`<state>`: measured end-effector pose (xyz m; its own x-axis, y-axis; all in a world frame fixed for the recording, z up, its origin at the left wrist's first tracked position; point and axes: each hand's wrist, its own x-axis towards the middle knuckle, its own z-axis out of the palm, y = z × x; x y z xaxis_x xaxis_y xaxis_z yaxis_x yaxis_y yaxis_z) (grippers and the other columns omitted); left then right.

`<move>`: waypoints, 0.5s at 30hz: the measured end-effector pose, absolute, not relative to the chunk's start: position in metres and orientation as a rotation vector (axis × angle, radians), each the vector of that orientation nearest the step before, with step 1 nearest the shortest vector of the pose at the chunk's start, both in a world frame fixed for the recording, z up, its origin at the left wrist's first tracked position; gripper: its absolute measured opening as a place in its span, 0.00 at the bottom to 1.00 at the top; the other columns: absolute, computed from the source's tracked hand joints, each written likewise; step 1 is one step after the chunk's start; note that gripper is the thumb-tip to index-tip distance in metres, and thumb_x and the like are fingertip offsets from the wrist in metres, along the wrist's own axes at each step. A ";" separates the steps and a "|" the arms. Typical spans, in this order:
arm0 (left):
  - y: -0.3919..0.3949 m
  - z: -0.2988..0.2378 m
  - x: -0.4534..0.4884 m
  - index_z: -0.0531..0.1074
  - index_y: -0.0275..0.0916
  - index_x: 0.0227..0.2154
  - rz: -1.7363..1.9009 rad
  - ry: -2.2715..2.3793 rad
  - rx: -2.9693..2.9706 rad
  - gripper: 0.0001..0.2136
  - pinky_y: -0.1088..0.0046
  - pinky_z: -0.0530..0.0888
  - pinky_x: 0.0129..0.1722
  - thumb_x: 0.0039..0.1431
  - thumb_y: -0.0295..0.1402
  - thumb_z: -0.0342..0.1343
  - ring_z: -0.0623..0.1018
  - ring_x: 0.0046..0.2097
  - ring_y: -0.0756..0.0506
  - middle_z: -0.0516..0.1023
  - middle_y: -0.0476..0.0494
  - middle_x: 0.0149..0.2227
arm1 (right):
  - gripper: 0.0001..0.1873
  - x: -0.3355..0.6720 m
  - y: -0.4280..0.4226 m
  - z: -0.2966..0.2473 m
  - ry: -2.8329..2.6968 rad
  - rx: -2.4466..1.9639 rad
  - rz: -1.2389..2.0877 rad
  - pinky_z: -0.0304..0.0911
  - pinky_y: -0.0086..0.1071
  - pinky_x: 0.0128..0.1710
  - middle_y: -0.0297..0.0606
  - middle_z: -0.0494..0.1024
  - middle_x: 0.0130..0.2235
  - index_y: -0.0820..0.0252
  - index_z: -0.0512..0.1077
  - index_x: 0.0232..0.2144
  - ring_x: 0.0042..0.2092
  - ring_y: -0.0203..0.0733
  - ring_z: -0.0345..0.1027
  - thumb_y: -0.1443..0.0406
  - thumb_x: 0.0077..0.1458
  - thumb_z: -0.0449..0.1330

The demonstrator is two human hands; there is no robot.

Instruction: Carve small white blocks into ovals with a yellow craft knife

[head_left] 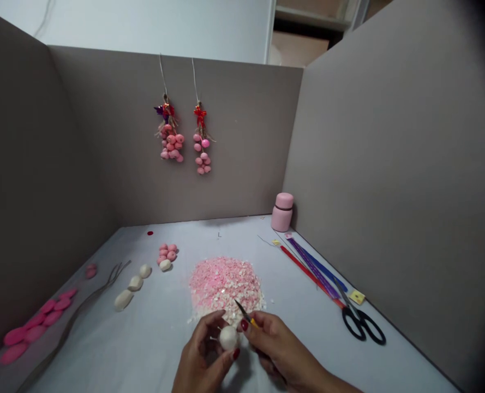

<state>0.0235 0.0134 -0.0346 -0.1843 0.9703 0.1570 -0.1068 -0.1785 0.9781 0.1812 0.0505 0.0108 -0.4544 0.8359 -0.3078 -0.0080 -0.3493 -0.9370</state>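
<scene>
My left hand (203, 355) is closed round a small white foam ball (228, 337) near the front of the table. My right hand (277, 349) pinches a thin pointed tool with a yellow handle (244, 314), its tip pointing up and left over a heap of pink and white sequins (226, 286). The ball sits between the two hands, just in front of the heap.
Three white foam pieces (133, 284) and a small cluster of pink beads (167, 255) lie left of the heap. Pink petals (37, 322) and wires (87, 300) lie far left. Black scissors (363, 322), coloured strips (311, 267) and a pink bottle (282, 212) are on the right. Two pink bead clusters (185, 139) hang on the back wall.
</scene>
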 end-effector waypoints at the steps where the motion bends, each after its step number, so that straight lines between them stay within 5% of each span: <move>1: 0.012 -0.037 0.023 0.76 0.45 0.42 1.525 1.173 1.196 0.18 0.69 0.72 0.33 0.46 0.40 0.67 0.76 0.33 0.44 0.80 0.44 0.36 | 0.31 0.177 0.049 0.010 -1.261 -1.134 1.906 0.34 0.24 0.13 0.18 0.57 0.17 0.58 0.66 0.32 0.14 0.24 0.38 0.41 0.39 0.67; 15: 0.012 -0.038 0.021 0.80 0.45 0.39 1.465 1.082 1.289 0.13 0.64 0.73 0.41 0.52 0.43 0.62 0.78 0.44 0.37 0.81 0.38 0.41 | 0.29 0.169 0.049 -0.001 -0.880 -0.961 2.258 0.35 0.19 0.12 0.23 0.65 0.18 0.62 0.66 0.25 0.13 0.19 0.45 0.47 0.35 0.72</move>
<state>0.0212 0.0120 -0.0378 -0.0746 0.9706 0.2289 -0.0664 -0.2339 0.9700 0.1687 0.0492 -0.0006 -0.6078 0.6727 -0.4219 -0.2098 -0.6484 -0.7318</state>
